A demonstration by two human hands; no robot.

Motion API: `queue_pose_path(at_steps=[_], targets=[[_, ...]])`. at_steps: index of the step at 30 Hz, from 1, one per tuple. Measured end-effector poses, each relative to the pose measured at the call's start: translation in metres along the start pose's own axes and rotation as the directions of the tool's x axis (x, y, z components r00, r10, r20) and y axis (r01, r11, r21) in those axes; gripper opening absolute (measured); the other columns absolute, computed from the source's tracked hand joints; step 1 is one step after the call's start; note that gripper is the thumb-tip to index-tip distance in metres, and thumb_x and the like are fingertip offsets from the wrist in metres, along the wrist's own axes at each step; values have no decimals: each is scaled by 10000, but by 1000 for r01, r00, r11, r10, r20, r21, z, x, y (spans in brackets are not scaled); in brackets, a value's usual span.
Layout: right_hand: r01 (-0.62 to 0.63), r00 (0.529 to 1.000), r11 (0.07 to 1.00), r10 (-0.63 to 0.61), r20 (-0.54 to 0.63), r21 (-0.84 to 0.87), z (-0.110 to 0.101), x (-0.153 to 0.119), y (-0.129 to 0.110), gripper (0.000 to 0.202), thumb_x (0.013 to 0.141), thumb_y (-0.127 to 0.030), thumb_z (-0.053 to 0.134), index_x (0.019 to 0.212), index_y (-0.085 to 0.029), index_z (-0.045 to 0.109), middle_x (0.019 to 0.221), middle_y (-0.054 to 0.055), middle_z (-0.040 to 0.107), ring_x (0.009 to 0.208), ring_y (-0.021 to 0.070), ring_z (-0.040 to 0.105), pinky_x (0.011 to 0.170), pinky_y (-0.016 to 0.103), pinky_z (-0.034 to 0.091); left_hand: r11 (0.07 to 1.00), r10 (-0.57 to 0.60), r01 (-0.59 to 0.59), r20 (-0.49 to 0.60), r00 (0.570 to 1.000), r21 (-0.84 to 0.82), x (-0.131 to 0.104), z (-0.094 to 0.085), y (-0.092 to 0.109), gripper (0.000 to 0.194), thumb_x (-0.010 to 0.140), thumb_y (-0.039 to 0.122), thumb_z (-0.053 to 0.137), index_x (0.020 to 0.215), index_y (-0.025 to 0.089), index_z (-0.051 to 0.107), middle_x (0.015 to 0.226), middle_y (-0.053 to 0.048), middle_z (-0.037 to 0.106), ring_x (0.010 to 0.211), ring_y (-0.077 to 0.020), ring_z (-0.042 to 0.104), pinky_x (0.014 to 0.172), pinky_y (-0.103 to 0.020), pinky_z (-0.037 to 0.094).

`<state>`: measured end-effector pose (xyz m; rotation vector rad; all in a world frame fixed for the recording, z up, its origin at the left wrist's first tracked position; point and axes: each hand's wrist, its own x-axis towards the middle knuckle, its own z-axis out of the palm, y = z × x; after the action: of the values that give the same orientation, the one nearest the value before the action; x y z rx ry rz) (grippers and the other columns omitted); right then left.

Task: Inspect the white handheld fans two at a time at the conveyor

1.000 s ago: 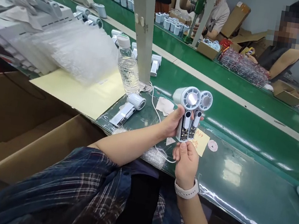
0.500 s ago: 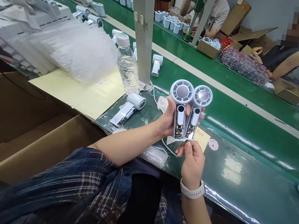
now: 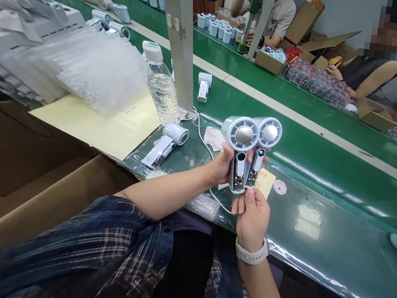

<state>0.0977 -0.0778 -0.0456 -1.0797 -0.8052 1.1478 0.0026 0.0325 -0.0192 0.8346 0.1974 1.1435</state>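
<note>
Two pale blue handheld fans stand side by side in my left hand (image 3: 223, 165), whose fingers wrap around their handles from behind. The left fan (image 3: 244, 135) overlaps the right fan (image 3: 270, 133). Both have round grilles with silver centres and dark see-through handle fronts with circuit boards. A display glows on the right fan's handle. Below that handle, the fingers of my right hand (image 3: 254, 219) are pinched at its bottom end. A white cable (image 3: 207, 149) runs across the bench into these fingers; its plug is hidden by them.
Another handheld fan (image 3: 166, 145) lies left of my hands, near a water bottle (image 3: 162, 89) and a metal post (image 3: 184, 42). Clear plastic sleeves (image 3: 105, 70) are piled on yellow sheeting (image 3: 101, 127). Beyond the green belt (image 3: 286, 110), co-workers sit near cartons. A cardboard box (image 3: 44, 205) stands left.
The display on the right fan's handle has lit up. Both fans have tilted, so their barrel sides show now. The camera's view has shifted slightly.
</note>
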Motion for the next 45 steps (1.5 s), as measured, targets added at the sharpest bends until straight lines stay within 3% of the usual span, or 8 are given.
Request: queue_pose_path(at_steps=[8,13,17,20,23,28,35,45], targets=[[165,986,938,-158,49,-305,-9,6,0,356,1015,-467,576,768,-216,623,696,-10,627,678,153,588,681,307,468,997,2,-3,-2,1000,-75,3,-1,1,791,510,931,764,721,181,630,1162,-112,750,1250,-359,682,946,-445,617],[379,893,765,-449,-11,-520,-34,19,-15,300,989,-401,545,772,-213,637,1039,83,666,1032,246,640,965,451,500,993,-26,23,-26,999,-117,5,-5,1,691,631,804,804,921,185,707,1096,-103,762,1179,-338,709,965,-458,598],[302,888,691,-455,-70,-656,-49,29,-20,347,971,-473,579,1199,-229,673,1450,139,587,1414,314,500,1182,573,394,988,-147,142,88,985,54,-4,-5,-5,698,602,629,910,1085,158,729,1017,-116,763,1011,-295,735,869,-395,590],[226,974,881,-219,65,-416,-54,29,-20,388,939,-513,667,1235,-263,675,1295,103,702,1253,293,634,1055,507,533,962,-199,150,205,958,230,-10,-5,-11,666,630,606,932,1074,149,739,983,-109,753,975,-258,717,851,-352,553],[161,987,965,-163,10,-207,-57,22,-24,398,844,-449,819,1185,-286,696,1156,57,733,1045,239,694,942,441,593,948,-179,121,176,968,294,-8,-9,-12,579,702,626,890,1032,177,731,951,-74,740,969,-233,698,878,-360,535],[143,985,987,-149,-86,-74,-56,12,-37,455,742,-361,887,1131,-288,663,1024,22,714,816,183,655,761,375,618,966,-211,196,81,974,169,0,-15,-5,483,890,662,688,1019,199,643,928,-34,679,850,-175,663,788,-331,532],[93,995,989,-90,-31,112,-53,6,-41,331,791,-362,801,1078,-262,671,986,29,706,766,173,653,700,367,603,955,-251,225,126,960,191,-8,-7,-8,569,713,227,860,1148,224,494,997,7,609,851,-136,652,802,-333,533],[100,994,994,-98,-39,43,-50,7,-36,395,783,-375,799,1129,-289,630,1000,26,694,777,183,640,699,382,603,933,-250,183,194,949,309,-7,-9,-7,572,781,363,862,1168,219,467,1033,-23,618,829,-153,669,767,-340,537]])
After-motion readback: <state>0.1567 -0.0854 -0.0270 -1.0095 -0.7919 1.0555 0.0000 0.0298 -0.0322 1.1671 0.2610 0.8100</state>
